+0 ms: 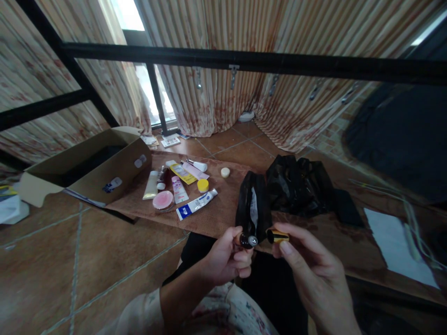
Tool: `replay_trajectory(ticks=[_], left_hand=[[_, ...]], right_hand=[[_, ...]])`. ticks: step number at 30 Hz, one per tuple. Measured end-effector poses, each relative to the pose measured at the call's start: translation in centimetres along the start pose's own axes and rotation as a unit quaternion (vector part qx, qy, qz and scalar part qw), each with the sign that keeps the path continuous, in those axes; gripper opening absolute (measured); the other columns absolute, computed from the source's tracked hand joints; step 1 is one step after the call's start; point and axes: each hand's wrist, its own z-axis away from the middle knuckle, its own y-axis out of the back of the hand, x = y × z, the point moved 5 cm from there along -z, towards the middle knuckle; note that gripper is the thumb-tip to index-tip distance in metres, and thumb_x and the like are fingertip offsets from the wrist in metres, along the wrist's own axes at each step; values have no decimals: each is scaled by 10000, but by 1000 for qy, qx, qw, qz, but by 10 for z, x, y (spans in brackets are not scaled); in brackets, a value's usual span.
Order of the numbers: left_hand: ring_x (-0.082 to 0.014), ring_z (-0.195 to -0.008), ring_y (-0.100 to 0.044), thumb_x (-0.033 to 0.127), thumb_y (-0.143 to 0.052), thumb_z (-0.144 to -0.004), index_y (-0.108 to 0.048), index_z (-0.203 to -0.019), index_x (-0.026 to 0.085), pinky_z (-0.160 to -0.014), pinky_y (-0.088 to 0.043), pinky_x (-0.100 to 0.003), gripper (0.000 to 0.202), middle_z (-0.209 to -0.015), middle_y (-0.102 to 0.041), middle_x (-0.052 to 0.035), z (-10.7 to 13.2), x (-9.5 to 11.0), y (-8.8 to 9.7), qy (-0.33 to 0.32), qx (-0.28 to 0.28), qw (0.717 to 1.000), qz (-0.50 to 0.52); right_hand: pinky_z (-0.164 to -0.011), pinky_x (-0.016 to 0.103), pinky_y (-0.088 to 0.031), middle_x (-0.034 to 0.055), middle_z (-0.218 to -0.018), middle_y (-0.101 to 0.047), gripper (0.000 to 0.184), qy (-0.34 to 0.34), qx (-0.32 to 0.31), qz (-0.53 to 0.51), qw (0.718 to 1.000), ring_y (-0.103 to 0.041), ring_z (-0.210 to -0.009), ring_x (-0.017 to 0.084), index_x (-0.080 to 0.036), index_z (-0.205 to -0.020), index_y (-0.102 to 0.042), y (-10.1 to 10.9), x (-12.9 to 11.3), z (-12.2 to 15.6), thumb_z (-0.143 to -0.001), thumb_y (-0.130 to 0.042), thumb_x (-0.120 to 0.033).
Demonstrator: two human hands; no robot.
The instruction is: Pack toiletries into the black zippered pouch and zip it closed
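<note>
My left hand (226,258) is closed around a small dark bottle (247,240) with a shiny roller tip pointing right. My right hand (310,267) pinches a small gold and black cap (277,236) between thumb and fingers, just right of the bottle's tip and apart from it. Both hands hover over my lap, in front of a low brown table (223,204). Behind them on the table lie black plastic bags (296,186).
Several cosmetic tubes (195,204), a pink round jar (163,200), a yellow cap (203,185) and a white lid (225,172) lie on the table's left part. An open cardboard box (87,167) stands at the left. White paper (398,246) lies right. A black metal frame (244,60) crosses above.
</note>
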Motion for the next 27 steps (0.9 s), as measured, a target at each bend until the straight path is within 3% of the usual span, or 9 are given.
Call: replay_trajectory(ticks=[19,27], left_hand=[[-69,-374,-125,508,-368,-892,-420,-688,207,-398,-256,-198,367,-466,-255,110,0,3,9,-50,29,998,-3],[-54,-344,-119,506,-411,-873,-437,-671,197,-408,-283,-209,369,-440,-238,123,-2,7,12,-81,67,994,-27]], right_hand=[[-682,184,-553,-14,-843,-707,218,8,25,40,999,-655,-715,100,-289,-1037,-682,-7,-4,-2,-822,-648,-310],[-759,272,-549,31,-1044,-681,251,45,16,107,993,-655,-892,156,-279,-1102,-626,-7,2,3,-851,-617,-276]])
